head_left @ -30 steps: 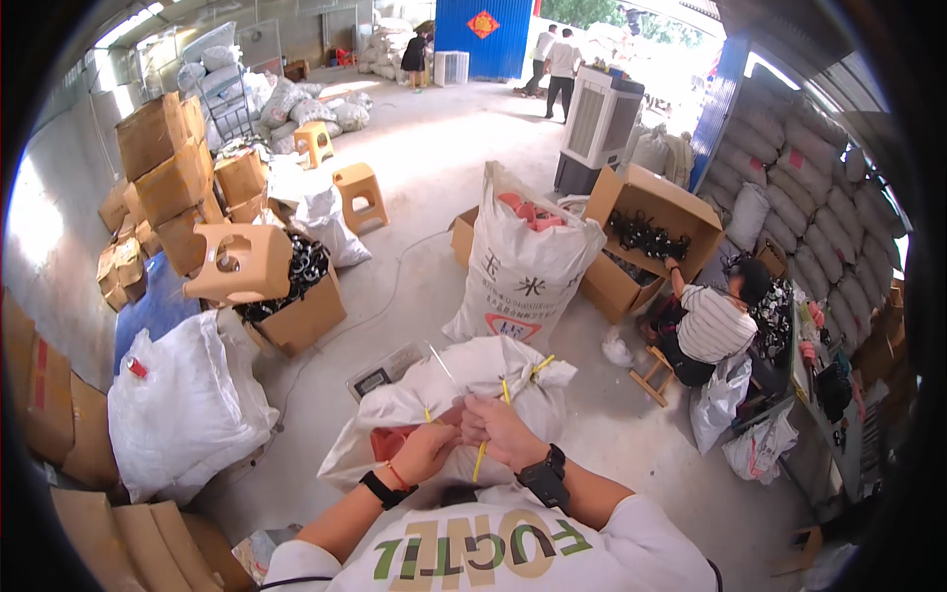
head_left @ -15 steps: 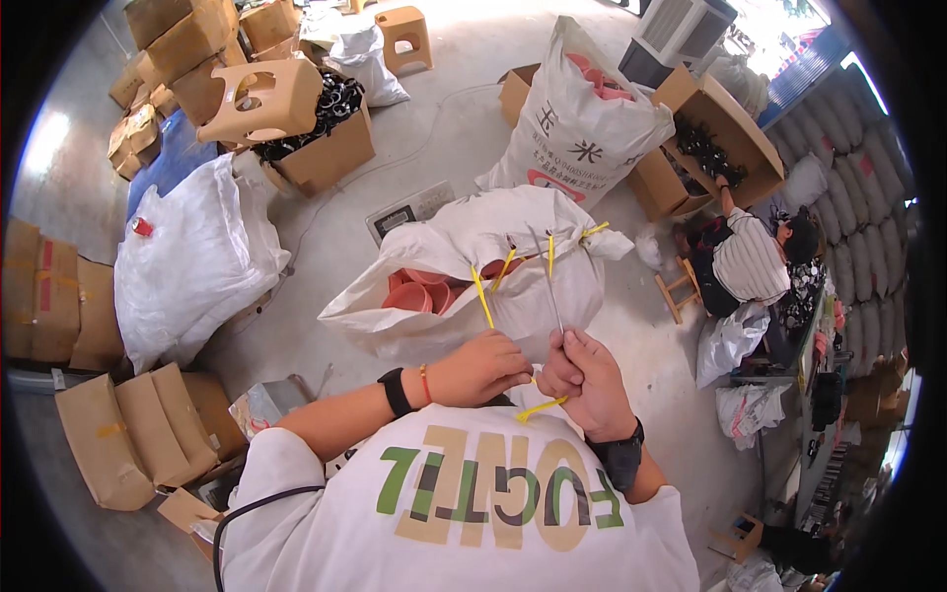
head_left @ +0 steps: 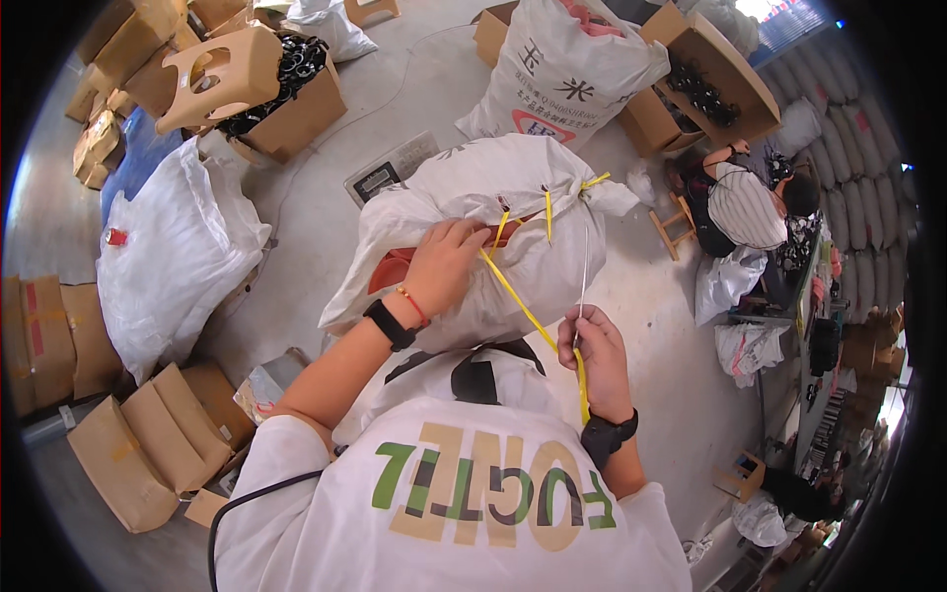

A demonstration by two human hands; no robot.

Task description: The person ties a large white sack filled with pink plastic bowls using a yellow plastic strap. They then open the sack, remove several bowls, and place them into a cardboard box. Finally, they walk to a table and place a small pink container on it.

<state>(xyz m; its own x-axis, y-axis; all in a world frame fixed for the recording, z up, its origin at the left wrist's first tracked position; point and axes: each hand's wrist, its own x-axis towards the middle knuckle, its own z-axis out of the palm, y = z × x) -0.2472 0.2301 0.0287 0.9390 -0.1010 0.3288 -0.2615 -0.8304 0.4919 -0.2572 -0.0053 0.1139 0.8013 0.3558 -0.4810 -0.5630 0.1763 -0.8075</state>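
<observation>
A white woven sack [head_left: 464,187] lies on its side before me, its mouth partly laced with yellow straps. Inside the gap, reddish-orange plastic pieces [head_left: 393,270] show. My left hand [head_left: 444,264] is closed over the edge of the mouth, its fingertips mostly hidden, next to the last lacing point. From there a yellow strap [head_left: 520,299] runs tight toward my right hand [head_left: 598,357] and hangs below it. That hand is closed on a long thin metal needle [head_left: 586,259] pointing away from me, with the strap against the palm side.
Beyond the sack sit a scale [head_left: 390,170] and an upright printed sack [head_left: 562,79]. A full white bag [head_left: 182,257] and cardboard boxes [head_left: 148,444] stand at left. On the right a person in a striped shirt [head_left: 747,205] sits on a stool, reaching toward a box [head_left: 735,69].
My left hand has moved forward from near my body onto the sack's mouth. My right hand keeps the needle and has shifted slightly right. The yellow strap now stretches between them.
</observation>
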